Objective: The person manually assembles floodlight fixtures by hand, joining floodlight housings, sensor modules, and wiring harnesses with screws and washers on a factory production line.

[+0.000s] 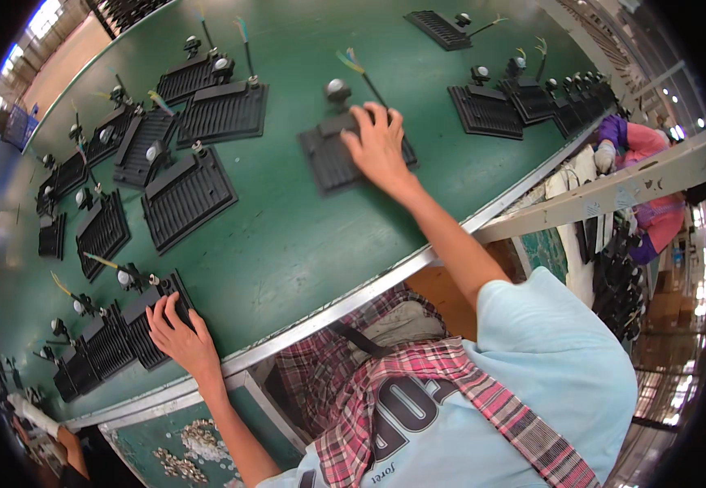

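Right now my right hand lies flat, fingers spread, on top of a black ribbed lamp block far out on the green table, gripping nothing that I can see. My left hand rests on a second black block near the table's left edge, fingers bent over its top. Each block sits right under its own hand, long side slanting up to the right
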`<state>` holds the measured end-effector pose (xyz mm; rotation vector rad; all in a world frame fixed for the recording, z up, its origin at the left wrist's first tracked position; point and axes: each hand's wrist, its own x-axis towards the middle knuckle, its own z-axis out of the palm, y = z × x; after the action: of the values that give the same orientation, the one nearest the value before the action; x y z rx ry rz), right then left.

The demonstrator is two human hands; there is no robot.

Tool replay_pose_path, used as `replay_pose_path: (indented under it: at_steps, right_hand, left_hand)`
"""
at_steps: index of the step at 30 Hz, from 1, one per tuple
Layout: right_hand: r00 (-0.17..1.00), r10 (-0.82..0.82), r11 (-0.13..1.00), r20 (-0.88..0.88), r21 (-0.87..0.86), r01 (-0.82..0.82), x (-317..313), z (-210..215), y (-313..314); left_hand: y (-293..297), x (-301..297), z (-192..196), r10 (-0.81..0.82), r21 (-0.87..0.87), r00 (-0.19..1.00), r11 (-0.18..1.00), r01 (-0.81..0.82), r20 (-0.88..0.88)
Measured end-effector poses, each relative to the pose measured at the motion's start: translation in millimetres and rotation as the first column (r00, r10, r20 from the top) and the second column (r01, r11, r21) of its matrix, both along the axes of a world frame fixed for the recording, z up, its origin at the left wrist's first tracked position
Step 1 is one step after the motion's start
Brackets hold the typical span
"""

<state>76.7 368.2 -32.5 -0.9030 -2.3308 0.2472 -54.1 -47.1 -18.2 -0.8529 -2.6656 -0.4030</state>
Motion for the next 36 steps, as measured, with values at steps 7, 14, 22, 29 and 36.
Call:
replay_pose_path:
  at_steps: [7,14,22,29,36]
  right_hand:
    - [0.899,0.434,0.89,0.058,-0.178,-0.419,7.3,26.4,-146.8]
    - [0.852,0.462,0.791,-0.247,-0.319,-0.521,6.4,91.8,-113.2]
    - [0.624,0.647,0.338,-0.438,-0.569,-0.75,-53.4,87.0,-99.0]
    - [0.621,0.684,0.221,-0.384,-0.702,-0.677,-61.7,81.1,-102.8]
    - [0.576,0.708,0.199,-0.408,-0.667,-0.718,-66.0,69.8,-105.0]
  left_hand:
    - [-4.5,13.8,13.8,0.098,0.085,0.993,0.991,-0.103,0.062]
    - [-71.7,60.2,48.9,0.241,0.341,0.958,0.897,-0.281,0.155]
    - [-125.8,120.1,42.0,0.325,0.302,0.917,0.872,-0.385,0.23]
    - [-106.7,122.5,31.1,0.249,0.155,0.933,0.943,-0.295,0.26]
    - [-103.5,121.5,39.9,0.2,0.019,0.948,0.977,-0.211,0.246]
